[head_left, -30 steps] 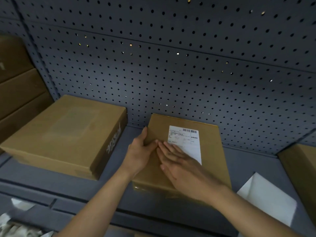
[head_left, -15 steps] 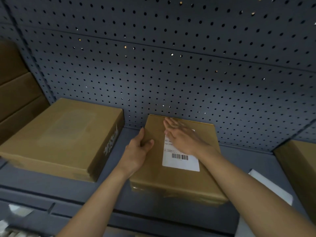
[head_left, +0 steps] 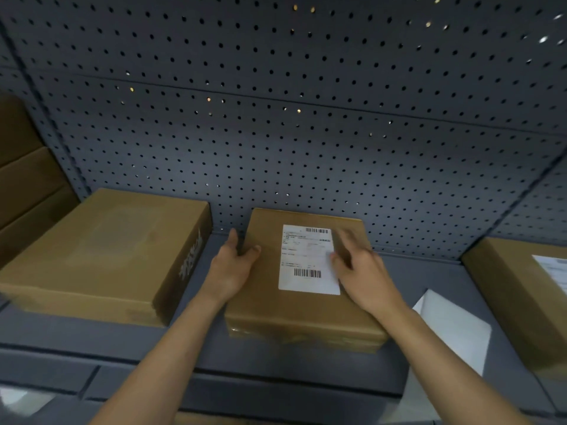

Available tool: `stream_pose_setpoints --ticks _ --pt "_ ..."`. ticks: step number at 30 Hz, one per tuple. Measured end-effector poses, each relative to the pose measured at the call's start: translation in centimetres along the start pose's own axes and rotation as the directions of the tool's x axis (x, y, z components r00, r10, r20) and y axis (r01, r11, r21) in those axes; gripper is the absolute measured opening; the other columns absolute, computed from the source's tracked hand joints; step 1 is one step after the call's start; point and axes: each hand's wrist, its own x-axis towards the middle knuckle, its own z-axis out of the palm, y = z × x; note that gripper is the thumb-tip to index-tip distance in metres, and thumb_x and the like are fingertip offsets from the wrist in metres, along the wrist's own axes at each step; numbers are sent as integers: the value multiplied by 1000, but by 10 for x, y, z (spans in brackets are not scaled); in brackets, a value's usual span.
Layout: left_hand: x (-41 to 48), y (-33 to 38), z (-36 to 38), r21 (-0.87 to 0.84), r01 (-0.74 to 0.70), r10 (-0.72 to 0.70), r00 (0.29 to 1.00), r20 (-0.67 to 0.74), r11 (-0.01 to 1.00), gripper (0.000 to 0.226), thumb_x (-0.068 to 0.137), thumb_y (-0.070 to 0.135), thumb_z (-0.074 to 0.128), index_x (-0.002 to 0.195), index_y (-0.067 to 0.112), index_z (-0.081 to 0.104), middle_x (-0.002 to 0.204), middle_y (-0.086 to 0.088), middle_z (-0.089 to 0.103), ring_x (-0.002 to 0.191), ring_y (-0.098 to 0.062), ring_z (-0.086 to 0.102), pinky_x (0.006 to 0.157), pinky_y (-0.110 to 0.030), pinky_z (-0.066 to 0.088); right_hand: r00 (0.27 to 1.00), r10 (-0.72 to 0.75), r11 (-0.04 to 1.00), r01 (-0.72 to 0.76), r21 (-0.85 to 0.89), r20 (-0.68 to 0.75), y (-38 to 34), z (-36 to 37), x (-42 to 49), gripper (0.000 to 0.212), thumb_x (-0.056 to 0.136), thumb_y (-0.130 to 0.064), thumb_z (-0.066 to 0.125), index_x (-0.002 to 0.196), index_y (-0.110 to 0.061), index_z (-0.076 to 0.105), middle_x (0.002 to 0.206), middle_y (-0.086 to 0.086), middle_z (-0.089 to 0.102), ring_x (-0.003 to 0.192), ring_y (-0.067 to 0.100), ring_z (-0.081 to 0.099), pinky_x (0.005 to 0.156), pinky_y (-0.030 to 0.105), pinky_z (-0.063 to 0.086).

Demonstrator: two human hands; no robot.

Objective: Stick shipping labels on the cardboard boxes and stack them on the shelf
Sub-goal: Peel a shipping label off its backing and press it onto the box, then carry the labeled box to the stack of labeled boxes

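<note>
Head view: your left hand [head_left: 232,269] clamps the box [head_left: 302,305] at its left edge; your right hand [head_left: 362,271], fingers spread flat, presses the label [head_left: 308,260]; rub firmly outward to its corners.

Dim, cool-toned frame, low contrast overall. Small points of light leak through holes in the perforated back panel [head_left: 306,133] — brightest specks at the top right corner. The white shipping label [head_left: 308,259] is the brightest patch, its fine print too soft to read, barcodes just resolvable. Right hand [head_left: 365,273] is motion-blurred, its fingers [head_left: 345,240] smeared over the label edge; left hand [head_left: 228,271] is sharper. Strong wide-angle distortion — panel seams bow and the shelf [head_left: 276,360] edge curves toward the corners. Soft shadow sits under the middle box [head_left: 303,314] front edge. Bottom left corner is smeared and washed out, right-edge box [head_left: 515,302] soft.
</note>
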Motion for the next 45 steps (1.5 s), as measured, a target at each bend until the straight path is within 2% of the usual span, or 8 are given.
stream_pose_setpoints --ticks 5,9,12,18,22,30,35,45 --pt "-18 -4 -12 -35 -23 23 1000 14 999 69 96 38 59 154 21 27 151 5 42 135 -17 45 110 -33 37 957 291 940 -288 182 13 8 -11 -40 58 101 -42 47 154 -24 30 149 -2 45 135 24 44 107 29 34" --pt "-45 -18 -12 -104 -60 69 994 84 993 37 99 19 56 136 26 53 113 19 67 95 7 66 78 -7 46 912 407 862 -402 310 52 15 -3 -55 63 99 -45 48 154 -28 24 117 -13 60 118 22 59 98 35 47" --pt "-56 -29 -9 -184 -69 86 993 82 981 36 99 16 55 133 29 55 109 20 72 98 6 67 75 -6 48 889 457 808 -424 409 18 23 5 -62 64 100 -37 51 155 -21 24 121 -10 62 117 20 60 102 40 47" --pt "-68 -32 -4 -308 -28 57 994 88 951 51 101 20 51 150 23 38 123 21 64 114 -3 61 98 -21 45 878 477 748 -384 541 -34 21 10 -70 29 102 -30 47 127 -31 62 108 -14 72 103 13 67 97 39 50" --pt "-78 -29 -1 -354 -42 63 997 50 934 53 103 17 47 153 21 29 127 18 56 112 -3 55 85 -13 42 877 477 736 -366 570 -53 10 9 -75 33 103 -28 47 134 -28 58 109 -15 69 105 12 65 93 29 48" --pt "-87 -13 -7 -419 -176 179 983 -33 891 52 102 13 47 151 20 35 140 17 49 118 5 50 89 -8 38 886 417 767 -223 602 -203 -9 -14 -93 35 102 -29 50 137 -28 56 117 -17 69 104 -3 63 96 23 49" --pt "-97 5 9 -423 -224 244 970 -7 878 48 101 10 48 148 22 40 114 34 51 89 28 52 73 6 39 849 436 784 -194 590 -299 -7 -37 -111 40 100 -36 52 139 -31 53 120 -19 68 111 3 62 102 35 49" --pt "-150 44 63 -423 -295 353 933 63 857 49 100 8 49 146 24 42 125 30 54 100 25 50 84 1 39 764 476 809 -185 558 -436 24 -97 -183 49 99 -45 47 146 -29 46 137 -17 58 126 5 53 110 37 42"
